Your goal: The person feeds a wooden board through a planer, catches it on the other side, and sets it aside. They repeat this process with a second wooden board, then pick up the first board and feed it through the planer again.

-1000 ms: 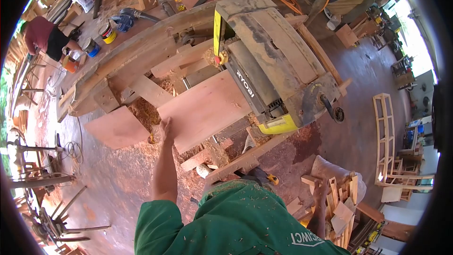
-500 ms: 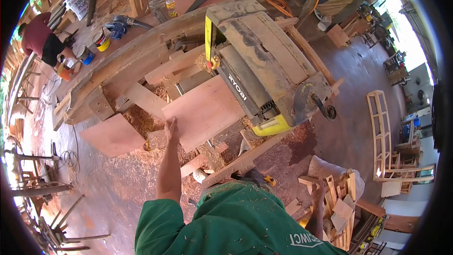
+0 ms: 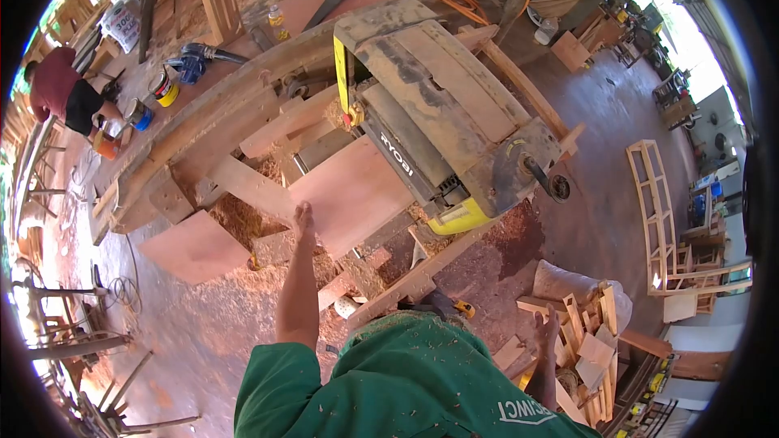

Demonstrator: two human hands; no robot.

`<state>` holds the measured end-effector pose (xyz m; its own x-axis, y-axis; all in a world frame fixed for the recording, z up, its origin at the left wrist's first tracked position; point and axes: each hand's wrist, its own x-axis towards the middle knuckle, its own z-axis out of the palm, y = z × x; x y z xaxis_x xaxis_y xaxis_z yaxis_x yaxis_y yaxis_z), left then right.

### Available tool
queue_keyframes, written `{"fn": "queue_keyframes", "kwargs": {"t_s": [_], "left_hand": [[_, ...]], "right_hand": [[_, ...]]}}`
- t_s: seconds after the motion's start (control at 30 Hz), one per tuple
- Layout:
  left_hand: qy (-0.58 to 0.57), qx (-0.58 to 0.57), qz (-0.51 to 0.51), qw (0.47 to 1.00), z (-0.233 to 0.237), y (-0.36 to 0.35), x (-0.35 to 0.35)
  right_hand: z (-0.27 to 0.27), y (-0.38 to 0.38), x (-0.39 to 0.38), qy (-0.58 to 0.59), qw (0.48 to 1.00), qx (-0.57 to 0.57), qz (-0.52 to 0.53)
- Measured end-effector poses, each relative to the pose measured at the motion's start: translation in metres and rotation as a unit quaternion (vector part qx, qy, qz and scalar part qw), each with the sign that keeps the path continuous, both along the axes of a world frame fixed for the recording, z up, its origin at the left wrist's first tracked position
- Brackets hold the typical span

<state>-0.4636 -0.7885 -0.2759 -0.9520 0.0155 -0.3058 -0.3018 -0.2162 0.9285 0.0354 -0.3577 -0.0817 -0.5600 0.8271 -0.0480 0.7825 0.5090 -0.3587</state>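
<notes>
My left hand is at the near-left end of a wide reddish board, its fingers closed at the board's edge. The board's far end goes under the RYOBI thickness planer, where it is hidden. My right hand is low on the right, beside a pile of wood offcuts. Its fingers look spread, and I see nothing held in them. A second reddish board lies to the left of my left hand.
A heavy timber frame surrounds the planer, with wood shavings around it. A drill lies close to my body. Paint cans and a blue blower stand at far left. Another person bends over there.
The board has slid farther into the planer, with my left hand following at its end. My right hand stays by the offcuts. The whole view has shifted slightly.
</notes>
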Motion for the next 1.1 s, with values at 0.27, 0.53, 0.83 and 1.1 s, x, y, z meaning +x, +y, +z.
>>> {"fn": "queue_keyframes", "kwargs": {"t_s": [0.27,0.53,0.83,1.1], "left_hand": [[-0.176,0.005,0.023,0.984,-0.022,-0.031,0.074],[-0.380,-0.262,0.150,0.874,-0.038,-0.114,0.210],[-0.377,-0.370,0.101,0.843,-0.071,-0.143,0.238],[-0.233,-0.357,-0.019,0.904,-0.088,-0.133,0.191]], "right_hand": [[-0.035,0.008,0.016,0.013,1.000,-0.011,-0.005],[-0.095,0.020,0.061,-0.126,0.991,0.017,0.028],[-0.174,0.063,0.078,0.098,0.992,-0.082,-0.001],[-0.036,-0.017,-0.002,-0.057,0.998,-0.020,0.011]]}}
